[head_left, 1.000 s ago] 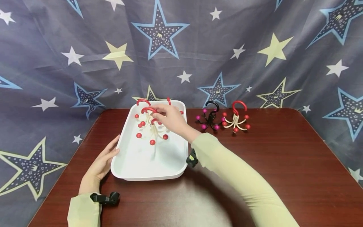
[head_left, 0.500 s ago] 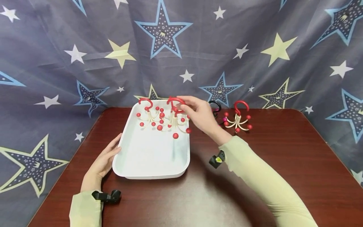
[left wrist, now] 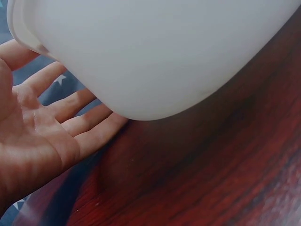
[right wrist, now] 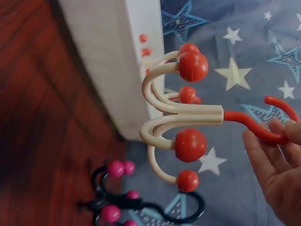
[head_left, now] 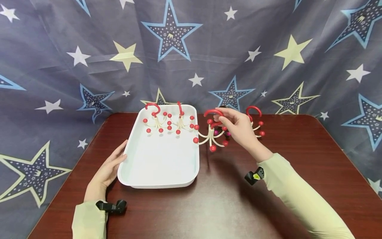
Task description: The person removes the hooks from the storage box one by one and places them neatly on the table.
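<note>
Two hands are working with five hangers and one white tray (head_left: 158,159) on a counter (head_left: 304,172). The right hand (head_left: 238,129) is pinching one cream hanger (head_left: 210,132) by its red hook, finger and thumb being clamped on the curve. This held hanger is hanging hook uppermost above the counter, just beside the tray's right wall, with six red balls showing on its curved arms. The left hand (head_left: 106,171) is resting against the tray's left side, its fingers extending nearly straight and a little apart. Two similar red-hooked hangers, a left one (head_left: 157,123) and a right one (head_left: 180,122), are standing side by side inside the tray, near its far wall. A fourth red-hooked hanger (head_left: 249,116) is standing on the counter, the right hand partly hiding it in the head view. One black hanger (right wrist: 124,201) is standing near the tray, five magenta balls showing in the right wrist view. One star-patterned cloth (head_left: 209,49) is hanging behind the counter
</note>
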`<state>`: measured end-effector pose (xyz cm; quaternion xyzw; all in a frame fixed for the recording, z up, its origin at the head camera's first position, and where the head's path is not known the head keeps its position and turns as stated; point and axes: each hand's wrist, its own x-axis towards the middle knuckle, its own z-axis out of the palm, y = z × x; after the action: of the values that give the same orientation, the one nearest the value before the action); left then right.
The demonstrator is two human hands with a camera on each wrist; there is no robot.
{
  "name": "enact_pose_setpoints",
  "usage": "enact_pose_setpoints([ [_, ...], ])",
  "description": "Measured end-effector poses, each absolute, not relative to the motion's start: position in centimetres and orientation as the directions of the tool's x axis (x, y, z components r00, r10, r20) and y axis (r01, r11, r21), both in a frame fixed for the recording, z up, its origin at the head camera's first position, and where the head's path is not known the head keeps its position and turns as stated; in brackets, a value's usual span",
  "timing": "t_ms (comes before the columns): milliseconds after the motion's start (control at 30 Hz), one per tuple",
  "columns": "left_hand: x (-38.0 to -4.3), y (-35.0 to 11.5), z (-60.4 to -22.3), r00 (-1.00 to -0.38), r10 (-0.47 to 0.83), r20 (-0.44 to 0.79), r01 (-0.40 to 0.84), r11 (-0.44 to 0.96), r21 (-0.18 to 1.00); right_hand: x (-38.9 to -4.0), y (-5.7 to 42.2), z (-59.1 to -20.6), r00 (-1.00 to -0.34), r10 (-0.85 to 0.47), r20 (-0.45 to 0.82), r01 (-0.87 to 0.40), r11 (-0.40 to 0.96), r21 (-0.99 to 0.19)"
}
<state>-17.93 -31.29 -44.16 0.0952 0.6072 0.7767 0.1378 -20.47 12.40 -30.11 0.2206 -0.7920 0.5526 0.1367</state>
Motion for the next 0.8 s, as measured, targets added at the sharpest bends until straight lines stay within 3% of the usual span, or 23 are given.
enact_pose_setpoints([
  [567,-17.5,-30.8,-43.2,-0.941,0.339,-0.015,-0.098,-0.23,0.968,-22.2,16.3,-36.2,-0.877,-0.136,0.461,-0.47,0.45,-0.76],
  [800,-17.3,-30.7,-43.0,-0.94,0.341,-0.013,-0.101,-0.24,0.966,-21.0,15.8,-35.2,-0.887,-0.125,0.444,-0.453,0.418,-0.787],
])
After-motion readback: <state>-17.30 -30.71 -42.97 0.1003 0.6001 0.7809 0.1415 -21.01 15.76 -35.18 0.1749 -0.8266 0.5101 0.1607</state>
